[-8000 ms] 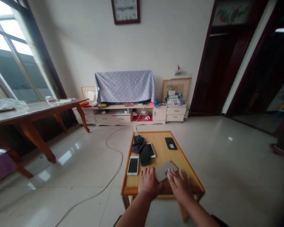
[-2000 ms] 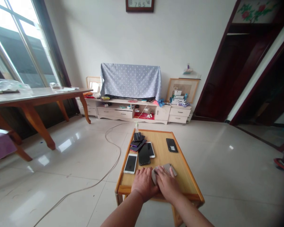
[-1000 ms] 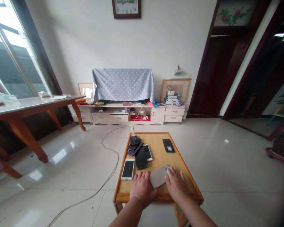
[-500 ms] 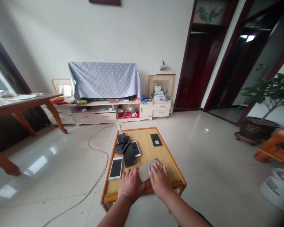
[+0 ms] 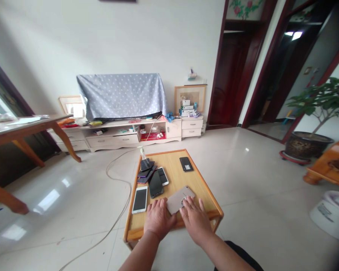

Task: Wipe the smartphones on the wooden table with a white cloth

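Note:
A grey phone (image 5: 177,198) lies back side up on the near part of a small wooden table (image 5: 197,180). My left hand (image 5: 157,218) lies flat at its left edge, fingers stretched out. My right hand (image 5: 194,219) rests on its right part, fingers spread over the back. Left of them lies a white phone (image 5: 140,199) face up, then a black phone (image 5: 156,184), another white phone (image 5: 163,176) and a stack of dark phones (image 5: 145,169). A lone black phone (image 5: 185,164) lies at the far right.
A small bottle (image 5: 142,152) stands at the table's far left corner. A cable (image 5: 116,184) snakes over the tiled floor to a low cabinet (image 5: 124,133) under a cloth-covered screen. A long wooden table (image 5: 19,131) is at the left, a potted plant (image 5: 310,143) at the right.
The view has swung to the right, bringing the plant and doorway in. My hands stay on the grey phone; the right hand has slid slightly back and forth over it.

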Tool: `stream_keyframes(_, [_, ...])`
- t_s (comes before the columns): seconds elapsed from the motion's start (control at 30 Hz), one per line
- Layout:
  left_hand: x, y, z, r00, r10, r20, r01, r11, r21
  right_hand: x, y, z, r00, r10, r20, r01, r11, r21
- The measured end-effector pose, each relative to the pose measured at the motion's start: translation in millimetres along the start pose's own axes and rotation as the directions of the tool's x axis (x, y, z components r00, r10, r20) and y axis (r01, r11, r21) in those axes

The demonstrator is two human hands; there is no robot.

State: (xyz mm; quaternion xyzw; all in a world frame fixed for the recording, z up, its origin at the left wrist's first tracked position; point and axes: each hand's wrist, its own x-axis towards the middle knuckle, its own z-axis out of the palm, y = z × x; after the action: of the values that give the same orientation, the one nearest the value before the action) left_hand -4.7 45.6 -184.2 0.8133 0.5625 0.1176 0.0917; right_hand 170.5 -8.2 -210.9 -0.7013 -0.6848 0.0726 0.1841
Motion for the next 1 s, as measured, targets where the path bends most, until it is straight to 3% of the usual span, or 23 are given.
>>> stream_keyframes(0.07, [0.0, -0.7, -0.2, 1.0, 0.005, 0.004, -0.005, 1.0, 0.0, -12.2, -10.9, 4.8, 0.996, -0.088, 0.014, 0.087, 0.995, 0.043])
stream_keyframes(0.13, [-0.1, -0.9, -0.9, 1.0, 0.01, 0.005, -0.01, 1.0, 0.003, -17.6, -13.7, 7.4, 0.995, -0.101, 0.018, 0.099, 0.993, 0.057])
stream_keyframes(0.37, [-0.2, 1.7, -4.1, 1.0, 0.001, 0.017, -0.001, 1.0, -0.004, 10.2, 16.9, 0.0, 0.973, 0.225, -0.06, -0.229, 0.97, -0.083])
stream_keyframes(0.43, [0.1, 0.5, -2.8, 1.0, 0.007, 0.016, -0.007, 1.0, -0.011, 6.5, 9.1, 3.1, 0.976, 0.214, -0.045, -0.217, 0.973, -0.079])
stream_keyframes(0.63, [2.1, -4.8, 2.7, 1.0, 0.029, 0.013, -0.029, 1.0, -0.013, -28.4, -31.1, 19.4, 0.999, 0.034, 0.006, -0.034, 0.999, 0.037])
stream_keyframes(0.73, [2.3, -3.6, 2.4, 1.0, 0.016, 0.015, -0.016, 1.0, -0.011, -25.6, -21.7, 14.0, 0.999, 0.036, 0.007, -0.037, 0.999, 0.034])
stream_keyframes(0.9, [1.5, -1.7, 2.5, 1.0, 0.021, 0.002, -0.021, 1.0, -0.016, -11.1, -1.1, 0.9, 0.98, 0.189, -0.053, -0.192, 0.98, -0.056])
stream_keyframes(1.0, [1.5, -3.7, 4.1, 0.999, 0.029, -0.014, -0.03, 0.999, -0.027, -18.2, -11.3, 4.7, 0.994, 0.107, -0.03, -0.107, 0.994, -0.019])
